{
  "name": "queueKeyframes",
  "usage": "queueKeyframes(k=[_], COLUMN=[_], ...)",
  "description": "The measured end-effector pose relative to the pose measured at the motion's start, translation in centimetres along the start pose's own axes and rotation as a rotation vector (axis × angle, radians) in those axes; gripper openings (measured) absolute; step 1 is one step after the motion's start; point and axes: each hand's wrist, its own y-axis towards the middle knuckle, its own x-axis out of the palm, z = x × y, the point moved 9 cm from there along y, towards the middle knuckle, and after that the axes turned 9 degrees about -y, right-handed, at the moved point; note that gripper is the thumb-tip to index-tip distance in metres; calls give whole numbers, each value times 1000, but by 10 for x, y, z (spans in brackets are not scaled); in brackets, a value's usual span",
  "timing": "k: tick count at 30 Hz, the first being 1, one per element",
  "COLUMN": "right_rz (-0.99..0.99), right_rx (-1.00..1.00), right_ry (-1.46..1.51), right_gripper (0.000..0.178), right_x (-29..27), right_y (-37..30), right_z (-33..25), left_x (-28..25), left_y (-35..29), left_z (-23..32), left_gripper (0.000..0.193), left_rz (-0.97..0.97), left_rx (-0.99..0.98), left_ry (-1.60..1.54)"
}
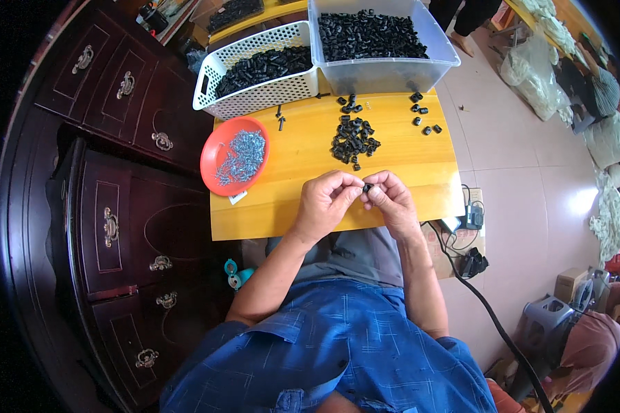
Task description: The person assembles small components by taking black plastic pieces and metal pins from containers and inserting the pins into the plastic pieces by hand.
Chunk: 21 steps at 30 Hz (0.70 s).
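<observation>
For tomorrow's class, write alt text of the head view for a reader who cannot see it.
Both hands, left hand and right hand, pinch a small black part together over a yellow table. Beyond lie a pile of black parts, a red dish of screws and two bins.

My left hand (326,201) and right hand (390,198) met over the near edge of the table (289,162), a small part (366,187) between them. A pile of parts (353,138) lay just beyond. The dish of screws (235,156) sat left; the basket (255,70) and the bin (379,41) stood behind.
</observation>
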Motion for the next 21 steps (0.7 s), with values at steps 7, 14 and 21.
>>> queueKeyframes(k=[7, 14, 21], right_rz=[-103, -185, -53], right_rx=[59, 39, 23], right_ry=[-32, 32, 155], right_gripper=[15, 18, 21], right_x=[3, -3, -32], right_y=[-2, 4, 16], right_z=[4, -3, -6], left_x=[4, -6, -4], left_y=[4, 16, 28], left_z=[-6, -45, -9], left_gripper=[13, 26, 22], left_rz=[-127, -176, -9], left_rx=[-92, -273, 331], left_ry=[-53, -224, 757])
